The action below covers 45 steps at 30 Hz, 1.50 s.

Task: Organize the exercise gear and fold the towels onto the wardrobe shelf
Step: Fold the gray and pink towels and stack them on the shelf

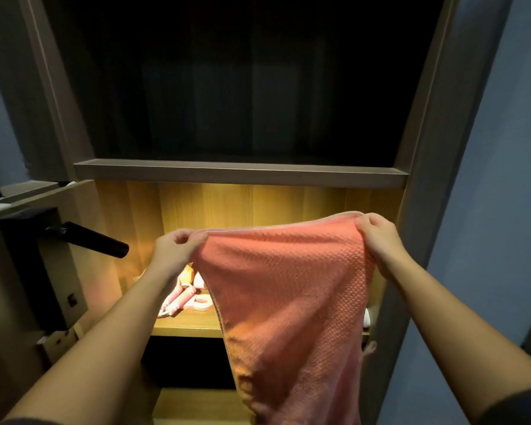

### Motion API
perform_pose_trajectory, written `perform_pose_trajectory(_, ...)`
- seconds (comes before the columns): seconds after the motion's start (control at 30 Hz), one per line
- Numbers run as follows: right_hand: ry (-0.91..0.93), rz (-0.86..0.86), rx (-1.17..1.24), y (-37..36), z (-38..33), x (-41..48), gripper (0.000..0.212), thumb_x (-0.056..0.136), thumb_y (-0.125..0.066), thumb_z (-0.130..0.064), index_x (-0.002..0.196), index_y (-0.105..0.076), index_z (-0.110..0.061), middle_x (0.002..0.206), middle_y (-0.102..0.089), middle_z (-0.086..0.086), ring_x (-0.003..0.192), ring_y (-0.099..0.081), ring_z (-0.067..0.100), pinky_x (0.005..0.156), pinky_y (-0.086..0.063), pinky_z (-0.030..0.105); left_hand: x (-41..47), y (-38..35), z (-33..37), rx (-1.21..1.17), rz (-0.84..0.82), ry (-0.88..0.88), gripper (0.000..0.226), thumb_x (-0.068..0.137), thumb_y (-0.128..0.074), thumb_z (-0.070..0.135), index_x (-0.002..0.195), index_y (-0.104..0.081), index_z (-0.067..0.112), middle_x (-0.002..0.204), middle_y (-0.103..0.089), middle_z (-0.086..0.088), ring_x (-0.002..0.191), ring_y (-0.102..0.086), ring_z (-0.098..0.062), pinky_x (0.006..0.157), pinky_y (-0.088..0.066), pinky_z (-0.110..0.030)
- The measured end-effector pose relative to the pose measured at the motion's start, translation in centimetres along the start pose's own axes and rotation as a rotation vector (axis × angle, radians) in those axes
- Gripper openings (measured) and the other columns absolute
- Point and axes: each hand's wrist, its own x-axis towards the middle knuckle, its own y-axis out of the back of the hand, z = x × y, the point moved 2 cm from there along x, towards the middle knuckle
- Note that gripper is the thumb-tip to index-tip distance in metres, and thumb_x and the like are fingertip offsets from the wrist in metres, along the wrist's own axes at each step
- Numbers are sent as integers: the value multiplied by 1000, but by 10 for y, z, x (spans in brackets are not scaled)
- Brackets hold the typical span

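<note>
on the lit wardrobe shelf (190, 328), pink exercise gear (184, 297) lies

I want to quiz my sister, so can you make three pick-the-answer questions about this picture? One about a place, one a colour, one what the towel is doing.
1. Where is the pink exercise gear? A) on the lit shelf B) on the floor C) in a basket
2. What colour is the towel? A) blue B) coral pink C) green
3. How is the towel? A) folded on the shelf B) hanging from both hands C) rolled up
Answers: 1 A, it lies on the glowing shelf; 2 B, its cloth looks coral pink; 3 B, left hand and right hand pinch its top edge.
</note>
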Motion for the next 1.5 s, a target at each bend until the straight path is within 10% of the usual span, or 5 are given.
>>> perform_pose_trajectory(0.23,48,197,84,-9,-19,2,27,99,-41,-35,86,-63,-26,87,-63,-7,84,-59,12,70,-47,31,6,-23,34,165,338,-333,24,99,-51,35,82,-58,19,78,-59,4,73,-54,-12,57,-41,-27)
perform_pose_trajectory(0.63,-2,154,129,14,-18,16,29,103,-42,-35,94,-65,-20,90,-62,0,84,-57,14,62,-42,25,22,-7,70,281,-111,-206,18,94,-62,33,91,-67,16,97,-65,-5,92,-61,-20,67,-49,-28)
perform_pose_trajectory(1.5,258,203,288,88,-178,-30,33,97,-53,-34,73,-67,-18,71,-56,-5,70,-50,9,61,-39,28,-60,38,219,162,289,-662,15,99,-54,29,97,-64,18,90,-62,4,83,-55,-7,68,-46,-24)
